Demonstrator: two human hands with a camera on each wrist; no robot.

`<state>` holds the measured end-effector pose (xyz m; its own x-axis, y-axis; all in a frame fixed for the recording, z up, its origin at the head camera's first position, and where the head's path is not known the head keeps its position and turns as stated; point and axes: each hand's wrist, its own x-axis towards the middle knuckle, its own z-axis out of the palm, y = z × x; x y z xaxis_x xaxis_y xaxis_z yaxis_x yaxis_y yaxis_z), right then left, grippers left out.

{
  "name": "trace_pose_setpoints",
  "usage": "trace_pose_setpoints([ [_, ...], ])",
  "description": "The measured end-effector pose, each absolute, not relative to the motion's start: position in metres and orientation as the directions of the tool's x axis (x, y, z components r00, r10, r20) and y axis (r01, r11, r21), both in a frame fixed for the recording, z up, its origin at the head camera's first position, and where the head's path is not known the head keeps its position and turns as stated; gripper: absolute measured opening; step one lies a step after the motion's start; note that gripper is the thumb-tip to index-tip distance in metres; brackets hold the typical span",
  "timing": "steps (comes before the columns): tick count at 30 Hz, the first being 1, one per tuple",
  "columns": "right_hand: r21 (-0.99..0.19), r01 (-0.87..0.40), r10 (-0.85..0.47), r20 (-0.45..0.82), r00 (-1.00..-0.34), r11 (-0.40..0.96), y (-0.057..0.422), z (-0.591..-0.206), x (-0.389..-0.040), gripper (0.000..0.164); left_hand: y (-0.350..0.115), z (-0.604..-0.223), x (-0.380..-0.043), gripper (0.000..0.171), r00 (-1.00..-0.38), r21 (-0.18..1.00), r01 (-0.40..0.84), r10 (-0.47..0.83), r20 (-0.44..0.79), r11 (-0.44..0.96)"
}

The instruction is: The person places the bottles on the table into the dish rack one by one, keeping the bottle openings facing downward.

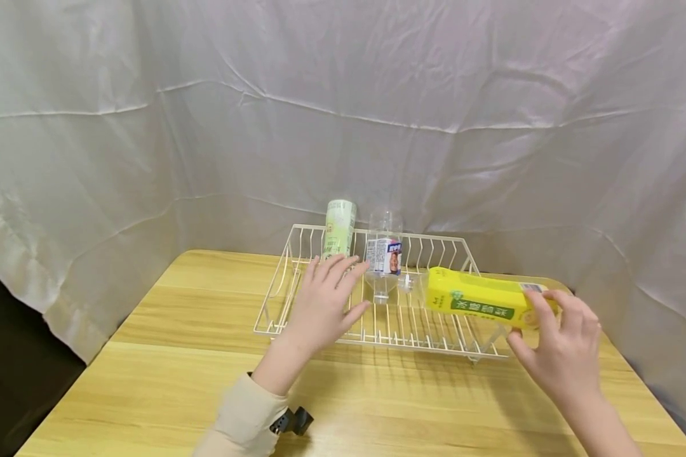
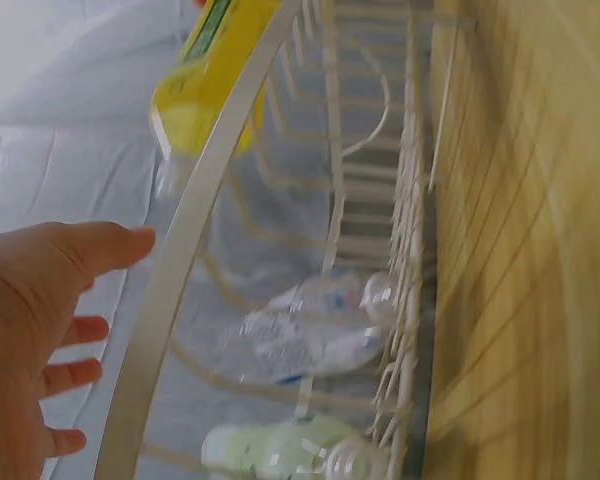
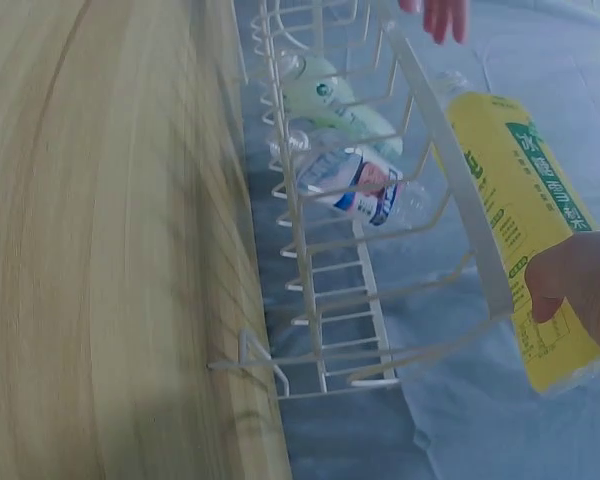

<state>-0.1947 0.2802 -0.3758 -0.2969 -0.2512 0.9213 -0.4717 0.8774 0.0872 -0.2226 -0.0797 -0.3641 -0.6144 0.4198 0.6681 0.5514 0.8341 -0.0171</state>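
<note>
My right hand (image 1: 566,343) grips a yellow-labelled bottle (image 1: 480,298) near its base. The bottle lies nearly level over the right part of a white wire dish rack (image 1: 400,346), its clear neck pointing left. My left hand (image 1: 326,304) hovers over the rack's left part, fingers spread and holding nothing, as the left wrist view confirms. Two bottles lean neck-down in the rack: a pale green bottle (image 1: 340,228), partly hidden behind my left fingers in the head view, and a clear bottle (image 1: 384,254) with a white and blue label.
The rack stands on a wooden table (image 1: 206,381), towards its back edge. Grey cloth (image 1: 343,146) hangs close behind the table and along its sides. A small black device (image 1: 293,421) is at my left sleeve.
</note>
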Motion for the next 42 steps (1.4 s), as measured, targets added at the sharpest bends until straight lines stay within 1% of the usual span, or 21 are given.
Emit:
trace_pose_setpoints([
  [2, 0.092, -0.482, -0.259, 0.920, -0.294, 0.872, 0.277, -0.375, -0.193, 0.052, -0.073, -0.366, -0.221, 0.064, -0.556, -0.062, 0.578, 0.449, 0.700, 0.814],
  [5, 0.096, -0.493, -0.270, 0.917, -0.293, 0.865, 0.272, -0.373, -0.190, 0.052, -0.064, -0.370, -0.218, 0.064, -0.498, -0.097, 0.607, 0.472, 0.728, 0.789],
  [10, 0.133, -0.514, -0.308, 0.911, -0.272, 0.847, 0.264, -0.371, -0.186, 0.050, -0.054, -0.374, -0.216, 0.063, -0.431, -0.114, 0.643, 0.481, 0.764, 0.758],
  [13, 0.158, -0.526, -0.333, 0.908, -0.256, 0.836, 0.259, -0.371, -0.183, 0.049, -0.050, -0.376, -0.217, 0.065, -0.403, -0.117, 0.659, 0.480, 0.779, 0.743],
  [24, 0.195, -0.573, -0.386, 0.892, -0.233, 0.796, 0.245, -0.369, -0.175, 0.047, -0.044, -0.381, -0.215, 0.069, -0.360, -0.172, 0.656, 0.505, 0.785, 0.735],
  [29, 0.215, -0.597, -0.416, 0.882, -0.221, 0.773, 0.242, -0.368, -0.173, 0.047, -0.043, -0.381, -0.214, 0.069, -0.353, -0.189, 0.649, 0.512, 0.783, 0.737],
  [36, 0.233, -0.623, -0.428, 0.885, -0.182, 0.747, 0.240, -0.368, -0.171, 0.046, -0.040, -0.384, -0.212, 0.072, -0.347, -0.178, 0.652, 0.499, 0.794, 0.737],
  [42, 0.227, -0.636, -0.427, 0.886, -0.179, 0.738, 0.239, -0.367, -0.170, 0.046, -0.039, -0.386, -0.213, 0.073, -0.328, -0.183, 0.644, 0.484, 0.811, 0.743],
])
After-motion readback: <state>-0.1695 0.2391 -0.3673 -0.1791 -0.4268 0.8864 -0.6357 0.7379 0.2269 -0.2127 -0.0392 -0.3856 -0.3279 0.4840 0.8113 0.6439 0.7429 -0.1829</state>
